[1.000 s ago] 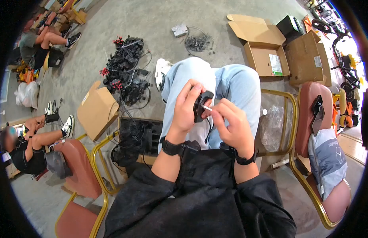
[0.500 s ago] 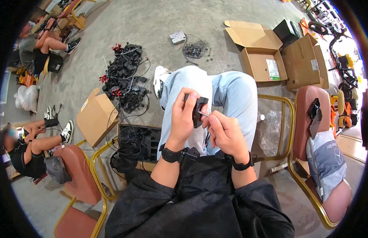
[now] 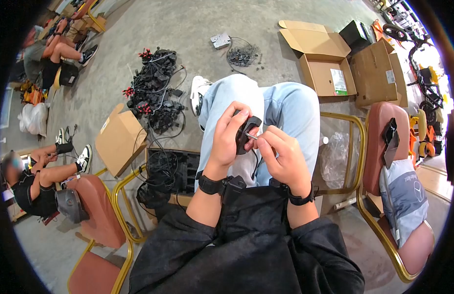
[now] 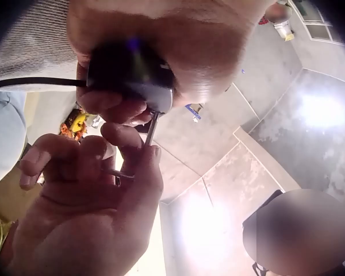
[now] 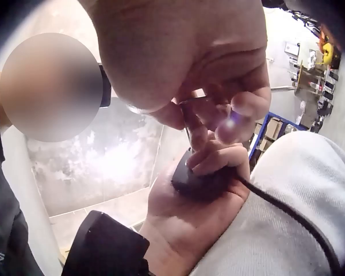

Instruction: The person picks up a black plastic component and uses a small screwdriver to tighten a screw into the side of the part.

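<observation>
My left hand (image 3: pixel 227 139) grips a small black device (image 3: pixel 242 132) above my knees, fingers wrapped round its body. A black cable (image 5: pixel 293 215) runs out of the device. Between thumb and fingertips, my right hand (image 3: pixel 287 159) pinches a thin metal hex key (image 3: pixel 252 136). Its shaft meets the device's edge, seen as a bright rod (image 4: pixel 153 129) in the left wrist view. The bent short arm of the key lies among the right fingers, which partly hide it. In the right wrist view the device (image 5: pixel 198 179) rests against the left palm.
On the floor ahead lie a heap of black cabled parts (image 3: pixel 158 90) and a pile of small pieces (image 3: pixel 243 56). Cardboard boxes (image 3: pixel 329 73) stand at the right. Chairs (image 3: pixel 97 210) flank me, and another person (image 3: pixel 33 191) sits at the left.
The right fingers have shifted their hold around the hex key, and the device has tilted a little in the left hand. The head view dipped and came back.
</observation>
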A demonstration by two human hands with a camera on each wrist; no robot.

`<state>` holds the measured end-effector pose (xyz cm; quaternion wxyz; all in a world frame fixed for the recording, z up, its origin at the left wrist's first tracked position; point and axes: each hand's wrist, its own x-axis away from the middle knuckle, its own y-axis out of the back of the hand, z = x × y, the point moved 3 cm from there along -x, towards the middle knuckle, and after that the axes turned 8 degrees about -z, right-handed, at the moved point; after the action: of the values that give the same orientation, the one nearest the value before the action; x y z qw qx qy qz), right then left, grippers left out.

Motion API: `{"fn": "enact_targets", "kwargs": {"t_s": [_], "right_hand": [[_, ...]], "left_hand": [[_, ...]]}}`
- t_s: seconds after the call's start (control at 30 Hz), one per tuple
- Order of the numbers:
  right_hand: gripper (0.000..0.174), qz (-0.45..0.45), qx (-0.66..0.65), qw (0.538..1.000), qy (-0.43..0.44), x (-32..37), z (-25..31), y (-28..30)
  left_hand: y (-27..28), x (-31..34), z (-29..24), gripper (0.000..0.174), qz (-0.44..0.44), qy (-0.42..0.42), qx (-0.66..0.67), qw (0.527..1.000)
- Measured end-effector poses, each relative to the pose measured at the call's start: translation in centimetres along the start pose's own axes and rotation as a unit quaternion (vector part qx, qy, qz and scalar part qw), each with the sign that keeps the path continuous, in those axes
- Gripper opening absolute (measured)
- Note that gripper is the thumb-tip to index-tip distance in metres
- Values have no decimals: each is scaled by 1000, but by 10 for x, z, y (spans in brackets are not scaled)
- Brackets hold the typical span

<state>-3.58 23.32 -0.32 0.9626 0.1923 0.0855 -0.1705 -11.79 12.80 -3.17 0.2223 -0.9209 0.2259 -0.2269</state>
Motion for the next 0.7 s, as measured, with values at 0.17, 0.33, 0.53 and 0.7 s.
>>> {"fn": "enact_targets", "kwargs": {"t_s": [0.17, 0.33, 0.53, 0.7], "right_hand": [[9, 2, 73, 996, 48, -2, 3, 3], [20, 42, -128, 981, -140, 5, -11, -2], [30, 49, -262, 921, -283, 7, -13, -4], [23, 34, -164, 970, -176, 4, -16, -9]], "left_hand": [[2, -1, 2, 16, 20, -4, -1, 1000], [1, -2, 4, 19, -5, -66, -12, 998], [0, -2, 3, 22, -13, -57, 79, 995], [2, -4, 4, 22, 7, -75, 37, 996]]}}
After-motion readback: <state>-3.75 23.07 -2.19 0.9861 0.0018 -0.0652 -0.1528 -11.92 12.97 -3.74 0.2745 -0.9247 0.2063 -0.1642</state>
